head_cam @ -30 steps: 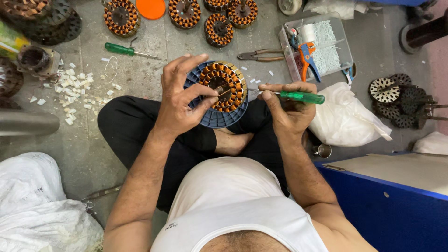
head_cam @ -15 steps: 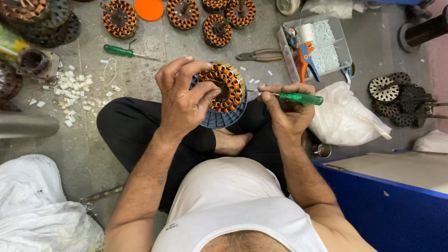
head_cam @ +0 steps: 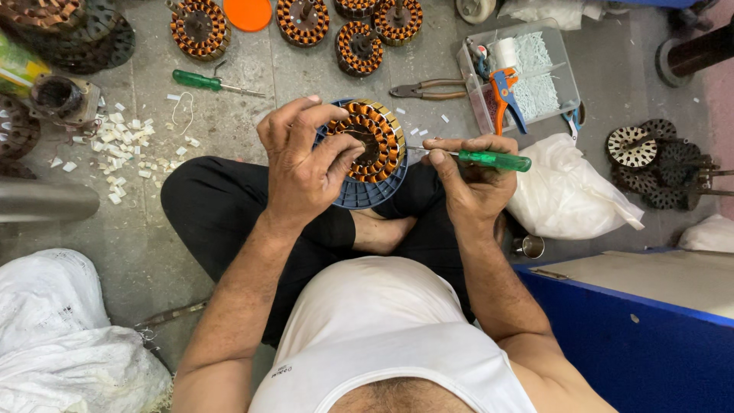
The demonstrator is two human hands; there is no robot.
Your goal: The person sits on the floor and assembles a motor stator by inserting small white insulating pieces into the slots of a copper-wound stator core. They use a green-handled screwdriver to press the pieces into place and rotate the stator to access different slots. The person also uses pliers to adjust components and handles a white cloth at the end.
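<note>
Seated cross-legged, a person works on a copper-wound stator (head_cam: 373, 145).

Left hand (head_cam: 306, 172) clamps its rim over the lap; right hand (head_cam: 466, 180), just beside, grips a green screwdriver (head_cam: 489, 160). Probably heavy, rigid; windings delicate, so the rim is safest.

Six copper-wound stators (head_cam: 372, 141), two green screwdrivers (head_cam: 493, 160), one pair of pliers (head_cam: 425, 89).

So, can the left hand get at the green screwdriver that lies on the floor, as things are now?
Probably not at once: the left hand is gripping the copper-wound stator. The green screwdriver on the floor lies uncovered to its upper left, so the path looks free once the hand lets go.
</note>
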